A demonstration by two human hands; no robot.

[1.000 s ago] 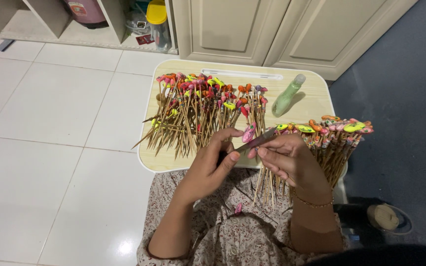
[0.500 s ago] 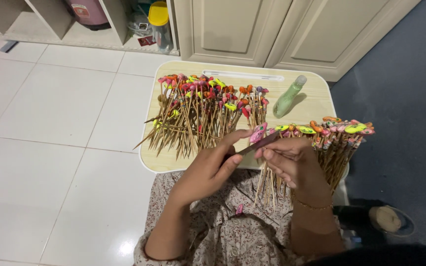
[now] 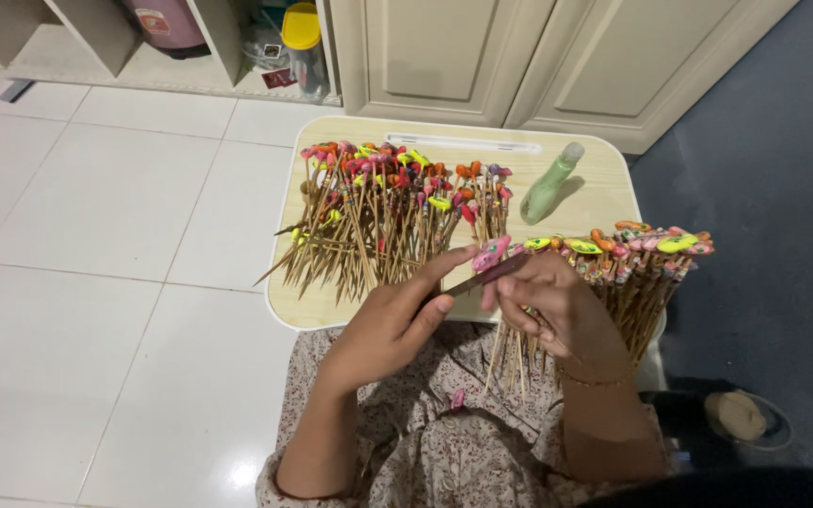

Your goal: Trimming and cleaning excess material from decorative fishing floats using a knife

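Both my hands meet over the near edge of a small light wooden table (image 3: 604, 179). My left hand (image 3: 392, 325) and my right hand (image 3: 557, 306) together hold one thin stick (image 3: 486, 273) with a pink bead-like ornament at its tip. A large pile of similar wooden sticks with coloured tips (image 3: 378, 216) lies on the table's left half. A second bundle of sticks with orange, yellow and pink tips (image 3: 642, 259) lies under and to the right of my right hand, hanging over the table edge.
A pale green squeeze bottle (image 3: 552, 183) lies at the table's back right. White floor tiles (image 3: 96, 282) spread to the left, dark carpet (image 3: 773, 188) to the right. Cream cupboard doors (image 3: 482, 47) and open shelves stand behind. A small round container (image 3: 741, 419) sits at lower right.
The stick with the pink tip has shifted slightly in my fingers, its tip now a little lower and more leftward. Both hands stay over the table's near edge.
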